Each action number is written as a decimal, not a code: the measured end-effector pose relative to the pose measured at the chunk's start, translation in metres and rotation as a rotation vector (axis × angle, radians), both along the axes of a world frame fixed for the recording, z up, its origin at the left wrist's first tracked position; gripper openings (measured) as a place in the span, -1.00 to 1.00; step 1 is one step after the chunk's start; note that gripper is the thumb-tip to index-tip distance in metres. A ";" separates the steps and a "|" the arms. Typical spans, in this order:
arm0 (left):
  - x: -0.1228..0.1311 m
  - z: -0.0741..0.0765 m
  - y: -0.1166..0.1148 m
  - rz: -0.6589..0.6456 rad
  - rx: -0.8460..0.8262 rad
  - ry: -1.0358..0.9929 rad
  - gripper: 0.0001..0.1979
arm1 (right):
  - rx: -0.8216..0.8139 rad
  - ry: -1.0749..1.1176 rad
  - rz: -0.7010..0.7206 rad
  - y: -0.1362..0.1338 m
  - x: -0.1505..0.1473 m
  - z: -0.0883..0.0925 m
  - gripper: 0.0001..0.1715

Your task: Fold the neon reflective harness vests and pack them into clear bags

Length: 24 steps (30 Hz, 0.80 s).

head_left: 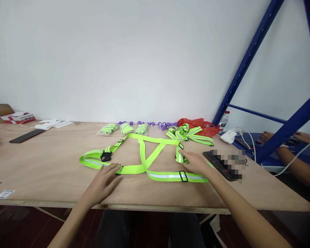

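Observation:
A neon-green reflective vest (144,156) made of straps with silver stripes lies spread on the wooden table in front of me. My left hand (103,182) rests at its near left side, fingers spread and fingertips on the strap by a black slider. A black side-release buckle (106,156) joins the left loop just beyond those fingers. At the right side, my right hand (197,163) has its fingers on a short folded strap below a black slider (181,145), seemingly pinching it. Another black slider (183,176) sits on the near strap, which runs under my right wrist.
Behind lie several bagged green bundles (141,129), purple rolls (164,125), a loose green vest (188,133) and a red plastic bag (206,127). A phone (219,165) lies right, near a white charger (228,136) and bottle (223,121). Another person's arms (297,162) show beyond the blue frame.

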<state>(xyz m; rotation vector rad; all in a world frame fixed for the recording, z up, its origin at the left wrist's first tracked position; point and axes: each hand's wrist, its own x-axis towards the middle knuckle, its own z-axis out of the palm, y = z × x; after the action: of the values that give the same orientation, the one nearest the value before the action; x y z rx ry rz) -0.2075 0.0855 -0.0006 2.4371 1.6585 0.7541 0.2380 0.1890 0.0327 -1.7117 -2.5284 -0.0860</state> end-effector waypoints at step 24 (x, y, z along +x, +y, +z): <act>0.228 0.035 0.144 -0.129 -0.237 -0.826 -0.70 | 0.268 0.688 0.208 0.041 -0.039 0.019 -0.76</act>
<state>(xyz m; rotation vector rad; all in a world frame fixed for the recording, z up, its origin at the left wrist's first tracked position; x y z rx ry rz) 0.0200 0.2290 0.0346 1.6802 1.1604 1.2294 0.1990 0.2297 0.0517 -1.1138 -2.0430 0.1470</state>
